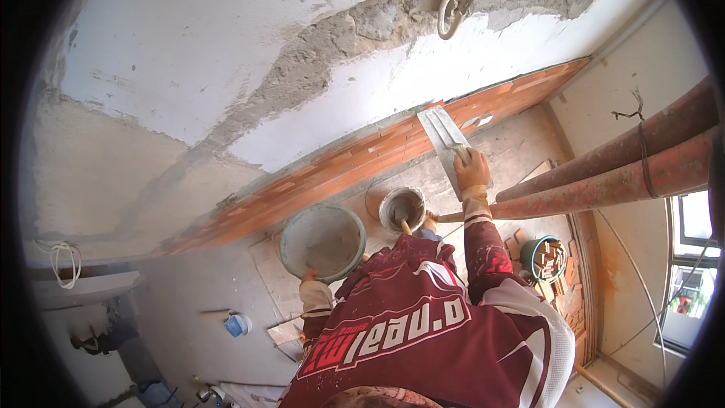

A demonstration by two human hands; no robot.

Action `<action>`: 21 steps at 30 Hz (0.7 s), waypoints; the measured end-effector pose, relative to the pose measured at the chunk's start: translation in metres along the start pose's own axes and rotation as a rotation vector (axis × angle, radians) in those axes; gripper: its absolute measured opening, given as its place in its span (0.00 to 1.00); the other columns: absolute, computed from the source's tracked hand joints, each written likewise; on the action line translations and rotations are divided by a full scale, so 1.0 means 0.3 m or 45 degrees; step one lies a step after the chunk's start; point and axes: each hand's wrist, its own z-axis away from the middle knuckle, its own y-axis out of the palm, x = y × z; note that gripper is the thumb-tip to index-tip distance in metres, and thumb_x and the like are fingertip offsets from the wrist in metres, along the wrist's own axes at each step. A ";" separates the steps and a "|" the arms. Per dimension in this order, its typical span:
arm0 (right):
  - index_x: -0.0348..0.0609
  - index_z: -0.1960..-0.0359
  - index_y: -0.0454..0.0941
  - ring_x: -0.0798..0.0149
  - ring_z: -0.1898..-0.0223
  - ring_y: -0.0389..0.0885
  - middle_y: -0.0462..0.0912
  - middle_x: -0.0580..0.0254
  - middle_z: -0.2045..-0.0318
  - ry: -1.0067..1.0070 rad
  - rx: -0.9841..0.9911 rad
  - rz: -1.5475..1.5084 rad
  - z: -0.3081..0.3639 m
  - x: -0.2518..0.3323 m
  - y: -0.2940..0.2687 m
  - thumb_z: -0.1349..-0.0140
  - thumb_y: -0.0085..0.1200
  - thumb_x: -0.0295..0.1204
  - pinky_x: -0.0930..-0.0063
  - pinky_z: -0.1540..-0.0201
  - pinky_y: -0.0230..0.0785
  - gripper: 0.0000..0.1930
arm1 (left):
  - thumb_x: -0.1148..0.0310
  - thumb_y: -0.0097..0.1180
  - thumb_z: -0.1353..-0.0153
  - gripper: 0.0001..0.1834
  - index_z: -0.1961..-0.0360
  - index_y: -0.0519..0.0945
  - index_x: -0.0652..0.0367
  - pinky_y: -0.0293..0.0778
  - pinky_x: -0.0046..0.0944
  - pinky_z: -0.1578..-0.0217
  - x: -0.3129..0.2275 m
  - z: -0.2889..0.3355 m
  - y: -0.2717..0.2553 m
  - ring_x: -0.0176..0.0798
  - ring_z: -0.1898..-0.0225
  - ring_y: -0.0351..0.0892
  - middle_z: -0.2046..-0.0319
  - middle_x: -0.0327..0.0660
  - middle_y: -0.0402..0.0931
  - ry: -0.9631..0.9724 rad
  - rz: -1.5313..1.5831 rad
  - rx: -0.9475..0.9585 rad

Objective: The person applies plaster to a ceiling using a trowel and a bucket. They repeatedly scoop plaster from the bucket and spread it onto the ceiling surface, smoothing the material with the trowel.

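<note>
My right hand [473, 170] was clenched on the long trowel [444, 136], its blade running up-left toward the brick course [355, 159]. My left hand [310, 278] gripped the mortar pan [323, 240], down-left of the blade.

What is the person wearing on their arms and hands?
Both arms are in long dark red sleeves with white and black stripes and patches. The right hand wears an orange glove with a paler ribbed cuff. The left hand seems to have a similar pale cuff, but most of it is hidden.
</note>
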 end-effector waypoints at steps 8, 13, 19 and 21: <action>0.44 0.61 0.78 0.48 0.60 0.77 0.79 0.52 0.63 -0.019 0.068 0.029 -0.013 0.011 0.023 0.50 0.56 0.40 0.60 0.56 0.70 0.17 | 0.62 0.54 0.53 0.15 0.69 0.75 0.62 0.70 0.43 0.73 -0.006 -0.013 -0.015 0.44 0.77 0.73 0.77 0.46 0.73 0.077 -0.063 -0.006; 0.45 0.60 0.78 0.47 0.59 0.77 0.79 0.51 0.63 -0.002 0.122 0.035 -0.053 0.056 0.041 0.50 0.56 0.42 0.59 0.56 0.69 0.18 | 0.62 0.53 0.52 0.14 0.69 0.75 0.62 0.70 0.42 0.73 -0.001 -0.028 -0.017 0.44 0.77 0.73 0.77 0.45 0.72 0.157 -0.133 0.011; 0.47 0.58 0.77 0.47 0.58 0.77 0.78 0.51 0.61 0.049 0.143 0.111 -0.086 0.090 -0.012 0.49 0.56 0.42 0.58 0.57 0.70 0.18 | 0.62 0.53 0.52 0.14 0.68 0.75 0.62 0.71 0.42 0.73 0.060 0.058 -0.022 0.43 0.77 0.73 0.77 0.45 0.72 0.915 -0.628 0.026; 0.50 0.57 0.74 0.47 0.59 0.77 0.77 0.53 0.60 0.055 0.097 0.152 -0.077 0.052 -0.012 0.48 0.56 0.41 0.56 0.58 0.69 0.18 | 0.62 0.53 0.51 0.14 0.68 0.75 0.61 0.71 0.42 0.73 0.060 0.119 0.004 0.43 0.77 0.73 0.77 0.45 0.72 1.136 -0.776 -0.024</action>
